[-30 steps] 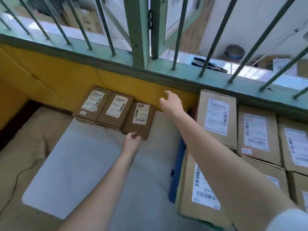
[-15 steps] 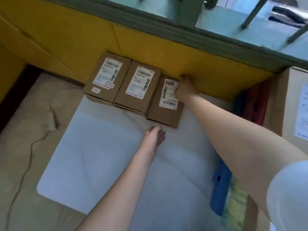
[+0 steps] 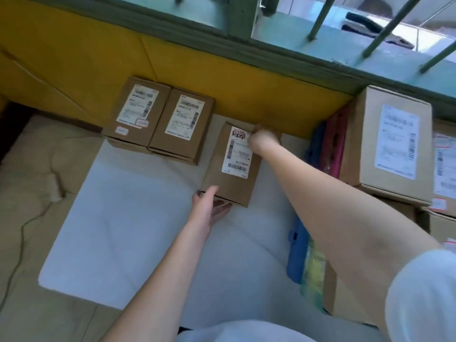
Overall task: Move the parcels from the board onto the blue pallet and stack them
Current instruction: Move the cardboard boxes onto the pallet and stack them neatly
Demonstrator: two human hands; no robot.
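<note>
A small brown parcel [image 3: 234,178] with a white label is lifted and tilted above the white board [image 3: 138,233]. My right hand [image 3: 262,141] grips its far top edge. My left hand [image 3: 209,208] is under its near bottom edge, thumb on the front face. Two more small labelled parcels [image 3: 138,112] [image 3: 182,124] stand side by side at the board's far edge against the yellow wall. The blue pallet [image 3: 297,255] shows as an edge at the right, under stacked larger parcels [image 3: 392,141].
A yellow wall [image 3: 246,90] with a green barred window ledge [image 3: 320,62] runs along the back. Beige floor with a thin cable [image 3: 17,245] lies at the left. Red and blue items [image 3: 335,144] stand between the wall and the stack.
My right hand took the far edge of the rightmost small parcel and pulled it away from the other two, towards me. My left hand came under its near edge. The view tilted down.
</note>
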